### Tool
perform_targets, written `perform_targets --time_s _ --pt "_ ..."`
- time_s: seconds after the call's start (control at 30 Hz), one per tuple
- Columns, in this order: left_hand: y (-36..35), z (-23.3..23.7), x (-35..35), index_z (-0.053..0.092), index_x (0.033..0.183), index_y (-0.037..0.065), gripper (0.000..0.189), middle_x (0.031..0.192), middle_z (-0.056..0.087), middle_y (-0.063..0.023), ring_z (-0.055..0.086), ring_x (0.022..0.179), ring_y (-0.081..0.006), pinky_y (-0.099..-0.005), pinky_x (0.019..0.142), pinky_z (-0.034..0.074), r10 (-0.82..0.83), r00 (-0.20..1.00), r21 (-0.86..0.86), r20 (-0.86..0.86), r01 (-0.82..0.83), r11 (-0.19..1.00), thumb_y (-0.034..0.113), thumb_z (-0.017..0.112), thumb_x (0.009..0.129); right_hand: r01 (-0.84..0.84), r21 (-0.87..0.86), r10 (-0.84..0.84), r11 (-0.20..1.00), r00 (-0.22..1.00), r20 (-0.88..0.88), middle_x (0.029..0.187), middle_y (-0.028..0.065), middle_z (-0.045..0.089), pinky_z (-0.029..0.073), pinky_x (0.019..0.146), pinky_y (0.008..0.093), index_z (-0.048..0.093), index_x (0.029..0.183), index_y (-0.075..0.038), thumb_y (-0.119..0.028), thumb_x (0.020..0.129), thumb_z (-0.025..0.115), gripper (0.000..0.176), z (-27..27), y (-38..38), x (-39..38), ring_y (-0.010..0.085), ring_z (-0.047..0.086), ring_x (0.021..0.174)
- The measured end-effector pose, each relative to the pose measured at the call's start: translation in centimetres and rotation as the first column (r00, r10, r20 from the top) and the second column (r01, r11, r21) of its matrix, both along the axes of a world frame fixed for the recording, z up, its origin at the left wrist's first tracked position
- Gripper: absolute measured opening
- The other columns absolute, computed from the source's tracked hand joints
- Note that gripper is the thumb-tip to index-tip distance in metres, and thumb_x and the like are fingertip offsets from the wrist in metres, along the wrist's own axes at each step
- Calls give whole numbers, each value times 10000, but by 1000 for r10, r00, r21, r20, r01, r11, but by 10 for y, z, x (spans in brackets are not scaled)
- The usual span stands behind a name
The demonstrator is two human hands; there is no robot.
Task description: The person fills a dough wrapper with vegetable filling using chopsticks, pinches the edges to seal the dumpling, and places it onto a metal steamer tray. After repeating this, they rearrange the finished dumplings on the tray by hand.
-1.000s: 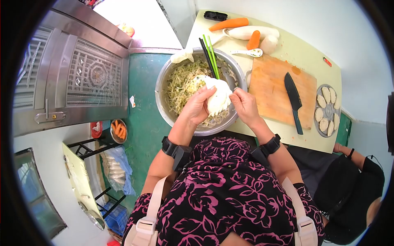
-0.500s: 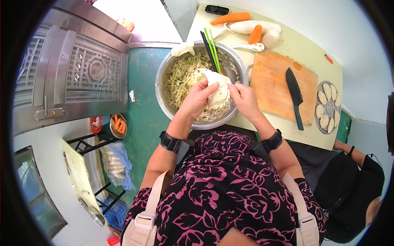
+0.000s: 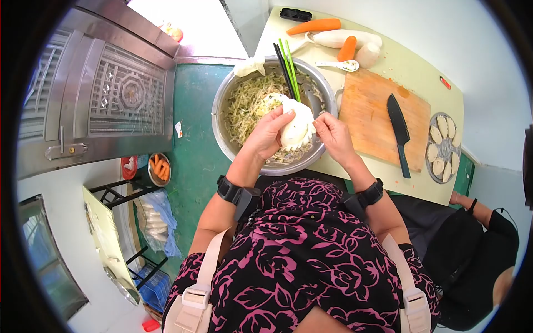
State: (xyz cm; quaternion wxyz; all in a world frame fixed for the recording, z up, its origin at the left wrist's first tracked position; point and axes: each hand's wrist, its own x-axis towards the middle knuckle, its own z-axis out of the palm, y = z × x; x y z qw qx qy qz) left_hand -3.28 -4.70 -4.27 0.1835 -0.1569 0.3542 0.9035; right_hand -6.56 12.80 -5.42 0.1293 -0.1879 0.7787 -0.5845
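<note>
A large white dumpling (image 3: pixel 297 127) with a pleated edge lies in my left hand (image 3: pixel 266 133), whose fingers and thumb are closed around its left side. My right hand (image 3: pixel 336 139) is closed, thumb and forefinger pinching at the dumpling's crimped right edge. Both hands are over a steel bowl (image 3: pixel 217 125) of shredded vegetable filling (image 3: pixel 244 105). Green chopsticks (image 3: pixel 293 72) and black chopsticks (image 3: pixel 282 69) stand in the filling behind the dumpling. A pale lump of dough or cloth (image 3: pixel 250 67) sits on the bowl's far left rim.
Right of the bowl, a cutting board (image 3: pixel 366 116) bears a black knife (image 3: pixel 398 130). Beyond are carrots (image 3: pixel 316 25), a white radish (image 3: pixel 344 38) and a spoon (image 3: pixel 347 65). A round tray (image 3: pixel 445 149) holds several dumplings. Another person (image 3: pixel 472 261) is at the lower right.
The dumpling has turned in my left hand, showing more of its rounded side and pleats. My right fingers have shifted slightly right along its edge.
</note>
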Motion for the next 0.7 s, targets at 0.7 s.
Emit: perform_targets --time_s 0.7 --pt "-3 7 -3 501 1044 18 214 950 591 -76 598 824 -136 -256 710 500 -62 998 -111 -11 61 992 129 483 862 -69 105 73 992 997 -31 548 139 513 407 482 328 533 683 -16 -269 859 464 316 3 1 -1 270 521 489"
